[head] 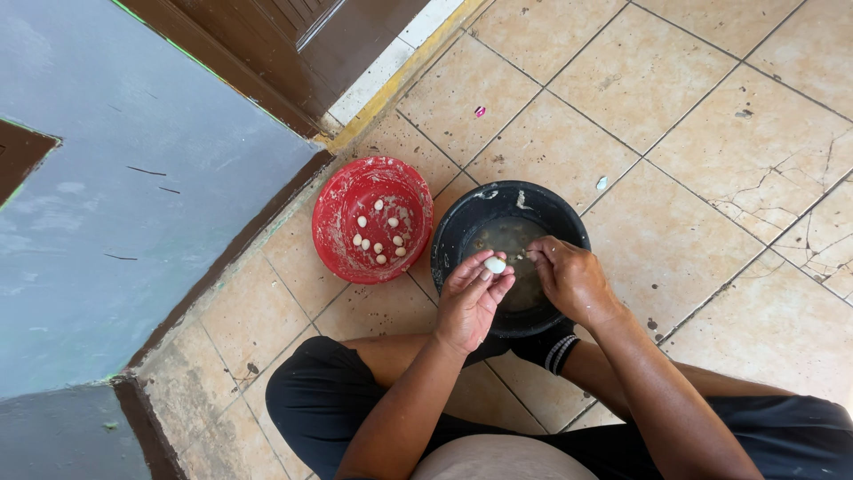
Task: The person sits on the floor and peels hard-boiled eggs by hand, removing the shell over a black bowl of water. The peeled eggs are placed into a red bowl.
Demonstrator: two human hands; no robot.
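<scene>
Peeled white clove (495, 265) sits pinched in the left hand's (471, 298) fingertips above the black basin (462, 233), where drips fall back. Right hand (569, 277) is closed, holding a scrap; red bowl (342, 209) left holds finished pieces.

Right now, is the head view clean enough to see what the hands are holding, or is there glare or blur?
Head view: even daylight, no glare, sharp; the white piece in the left hand reads clearly; black basin interior is dim and murky near the right hand.
</scene>
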